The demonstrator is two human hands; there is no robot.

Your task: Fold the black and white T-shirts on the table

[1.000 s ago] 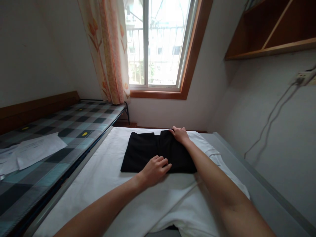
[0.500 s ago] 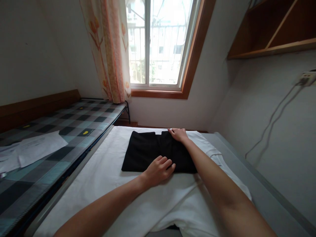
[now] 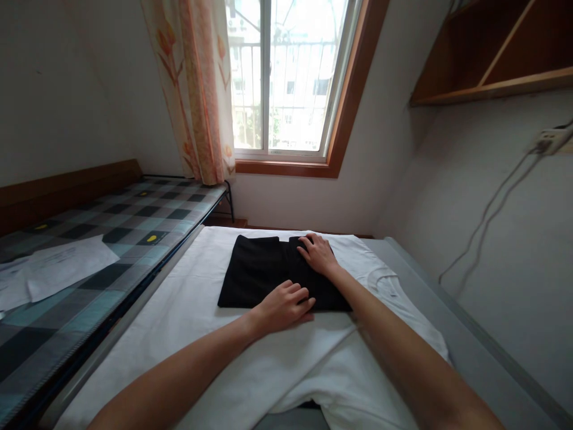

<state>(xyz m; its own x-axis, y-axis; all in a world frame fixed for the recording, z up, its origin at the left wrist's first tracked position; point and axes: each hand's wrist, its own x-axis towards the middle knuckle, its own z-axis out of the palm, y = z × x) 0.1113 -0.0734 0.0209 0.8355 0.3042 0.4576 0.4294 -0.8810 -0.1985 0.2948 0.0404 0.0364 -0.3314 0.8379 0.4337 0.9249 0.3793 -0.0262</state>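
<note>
A folded black cloth garment lies flat, with a narrow gap between two folded parts at its far edge. My left hand is at its near edge, fingers curled over the fabric and the thumb low by the edge. Farther off, my right hand rests on the right part of the garment, palm down and fingers spread. Beneath the garment spreads a white T-shirt, its neckline visible at the right. The cloth under both palms is hidden.
The shirt lies on a grey surface. On the left stands a bed with a checked mattress and paper sheets. A curtain hangs beside the window. A wooden shelf and a cable are on the right.
My right hand has moved from the garment's far edge slightly nearer and left, fingers now spread on top. My left hand stays at the near edge. The view has shifted slightly.
</note>
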